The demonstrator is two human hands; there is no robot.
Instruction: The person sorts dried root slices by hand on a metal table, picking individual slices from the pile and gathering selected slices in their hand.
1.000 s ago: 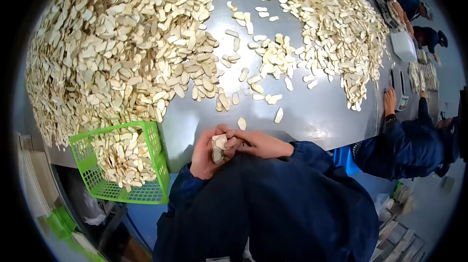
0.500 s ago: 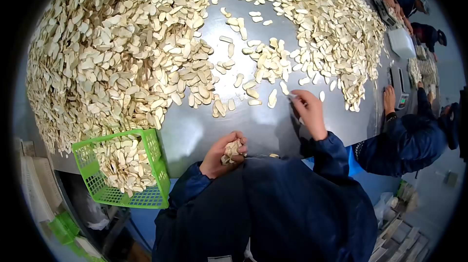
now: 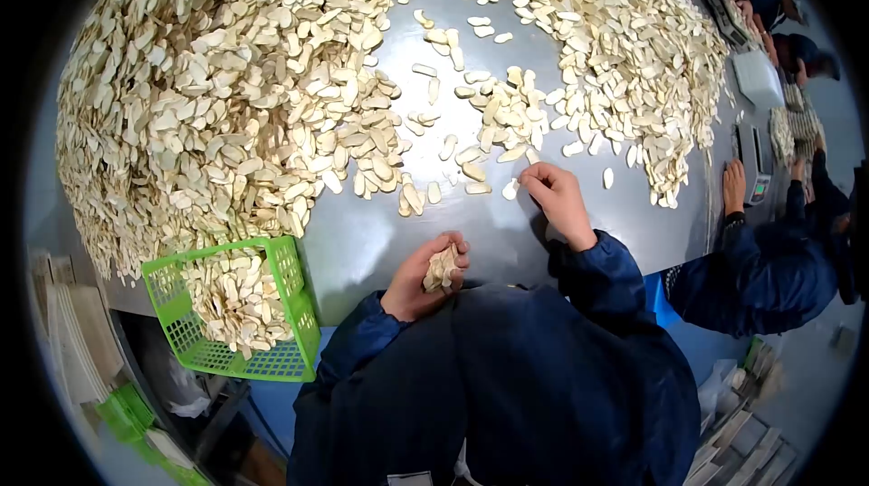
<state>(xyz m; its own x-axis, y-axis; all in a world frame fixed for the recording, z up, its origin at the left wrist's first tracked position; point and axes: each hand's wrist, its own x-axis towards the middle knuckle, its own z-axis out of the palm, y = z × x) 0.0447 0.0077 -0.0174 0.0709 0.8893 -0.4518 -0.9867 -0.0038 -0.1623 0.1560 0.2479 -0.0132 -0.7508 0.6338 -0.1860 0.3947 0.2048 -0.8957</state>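
Left hand (image 3: 422,280) curls round a bundle of slices (image 3: 441,269). Right hand (image 3: 563,204) is at a pale slice (image 3: 510,189) on the desk (image 3: 480,228), near the small heap (image 3: 512,115); can't tell if pinched. Looks like slice-by-slice picking; next move calls for a clean edge grip.

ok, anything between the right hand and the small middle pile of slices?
Nothing visible. The right hand is at the pile's near edge, a loose slice right by its fingers; can't tell if it's pinched. The left hand, holding a bunch of slices, is clear of that gap.
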